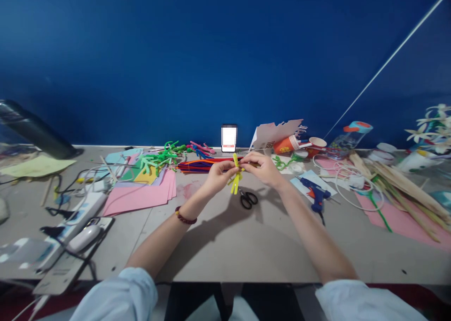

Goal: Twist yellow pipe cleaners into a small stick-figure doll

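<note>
Blue wall (225,53) behind grey table (264,257). Yellow fuzzy-stem piece (235,185): just beyond scissors (248,199), pinched by left hand (220,174) and right hand (262,168), presumably steadied from both sides. Glue gun (316,194): right of scissors, presumably for easy reach.

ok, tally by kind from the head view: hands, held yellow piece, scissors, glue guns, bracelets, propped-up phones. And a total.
Hands: 2 (left hand, right hand)
Yellow fuzzy piece, held: 1
Scissors: 1
Glue gun: 1
Bracelet: 1
Phone, propped up: 1
Total: 7
</note>
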Motion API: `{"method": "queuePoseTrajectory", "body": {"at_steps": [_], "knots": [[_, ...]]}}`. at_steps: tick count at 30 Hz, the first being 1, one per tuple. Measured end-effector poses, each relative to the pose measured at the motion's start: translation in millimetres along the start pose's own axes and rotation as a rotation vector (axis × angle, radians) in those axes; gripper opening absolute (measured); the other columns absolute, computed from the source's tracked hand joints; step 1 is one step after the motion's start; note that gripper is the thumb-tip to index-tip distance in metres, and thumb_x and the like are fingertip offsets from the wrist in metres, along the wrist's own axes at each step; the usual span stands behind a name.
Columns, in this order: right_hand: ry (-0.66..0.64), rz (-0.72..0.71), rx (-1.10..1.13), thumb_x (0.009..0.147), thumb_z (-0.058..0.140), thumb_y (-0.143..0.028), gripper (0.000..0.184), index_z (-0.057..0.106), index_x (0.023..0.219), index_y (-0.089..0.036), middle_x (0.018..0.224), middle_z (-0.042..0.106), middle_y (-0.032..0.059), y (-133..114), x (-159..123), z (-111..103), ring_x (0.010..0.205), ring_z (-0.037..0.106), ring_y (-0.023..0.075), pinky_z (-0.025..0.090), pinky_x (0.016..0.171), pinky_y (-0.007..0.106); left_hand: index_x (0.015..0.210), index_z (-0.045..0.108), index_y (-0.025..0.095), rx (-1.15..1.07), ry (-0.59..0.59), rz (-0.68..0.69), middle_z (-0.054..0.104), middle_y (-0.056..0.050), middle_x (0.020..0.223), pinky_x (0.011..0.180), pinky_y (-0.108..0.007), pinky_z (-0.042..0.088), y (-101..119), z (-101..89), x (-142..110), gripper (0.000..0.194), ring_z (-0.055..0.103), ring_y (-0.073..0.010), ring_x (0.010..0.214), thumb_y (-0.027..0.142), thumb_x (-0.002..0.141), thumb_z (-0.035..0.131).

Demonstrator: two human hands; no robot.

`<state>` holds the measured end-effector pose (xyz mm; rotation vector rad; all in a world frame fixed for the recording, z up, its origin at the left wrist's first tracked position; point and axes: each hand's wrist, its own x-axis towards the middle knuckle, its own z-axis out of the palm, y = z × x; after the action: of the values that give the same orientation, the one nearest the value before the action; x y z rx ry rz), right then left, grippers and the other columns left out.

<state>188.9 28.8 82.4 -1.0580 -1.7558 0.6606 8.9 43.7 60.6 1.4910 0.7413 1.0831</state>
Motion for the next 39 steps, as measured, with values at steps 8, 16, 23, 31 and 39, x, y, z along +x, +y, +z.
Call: {"method": "queuePoseTrajectory", "body": {"at_steps": [8, 16, 23, 31, 39], "knots": [[-0.003, -0.05, 0.016, 0.081, 0.063, -0.03, 0.011, 0.071, 0.08, -0.022, 0.095, 0.064, 0.0058, 1, 1, 0, 0.095, 0.061, 0.0207, 0.049, 0.085, 0.036, 0.078, 0.072, 0.014, -0.142, -0.05, -0.071, 0.074, -0.007, 0.081, 0.081, -0.032, 0.051, 2, 1.3, -1, 0.037, 0.067, -0.0191, 0.079, 0.047, 0.065, 0.079], [0.082, -0.056, -0.114, 0.083, 0.062, -0.03, 0.012, 0.068, 0.079, -0.021, 0.098, 0.062, 0.0065, -3, -2, 9, 0.095, 0.061, 0.021, 0.048, 0.083, 0.035, 0.075, 0.071, 0.015, 0.265, 0.093, 0.061, 0.073, -0.007, 0.079, 0.074, -0.03, 0.049, 1, -1.7, 0, 0.024, 0.065, -0.0201, 0.078, 0.039, 0.073, 0.072], [0.056, 0.07, 0.049, 0.078, 0.067, -0.037, 0.017, 0.068, 0.079, -0.02, 0.092, 0.065, 0.0056, -2, 0, 8, 0.085, 0.062, 0.0193, 0.05, 0.074, 0.033, 0.082, 0.073, 0.014, 0.08, -0.023, 0.024, 0.074, -0.008, 0.084, 0.079, -0.032, 0.051, 4, -1.9, 0, 0.032, 0.067, -0.0207, 0.08, 0.045, 0.073, 0.072], [-0.08, 0.298, 0.366, 0.067, 0.076, -0.04, 0.027, 0.074, 0.086, -0.022, 0.095, 0.069, 0.0041, 9, 1, 5, 0.085, 0.065, 0.0177, 0.052, 0.08, 0.034, 0.078, 0.073, 0.014, -0.123, -0.157, -0.086, 0.073, -0.007, 0.081, 0.081, -0.032, 0.051, 5, -1.4, -1, 0.036, 0.066, -0.0181, 0.078, 0.047, 0.066, 0.078], [-0.202, 0.102, 0.36, 0.076, 0.072, -0.036, 0.016, 0.076, 0.088, -0.026, 0.117, 0.061, 0.0052, 15, 2, -3, 0.111, 0.058, 0.0215, 0.05, 0.092, 0.037, 0.076, 0.072, 0.015, -0.139, -0.218, -0.053, 0.071, -0.005, 0.079, 0.082, -0.032, 0.05, 5, -0.8, -3, 0.029, 0.065, -0.0169, 0.079, 0.043, 0.07, 0.077]]}}
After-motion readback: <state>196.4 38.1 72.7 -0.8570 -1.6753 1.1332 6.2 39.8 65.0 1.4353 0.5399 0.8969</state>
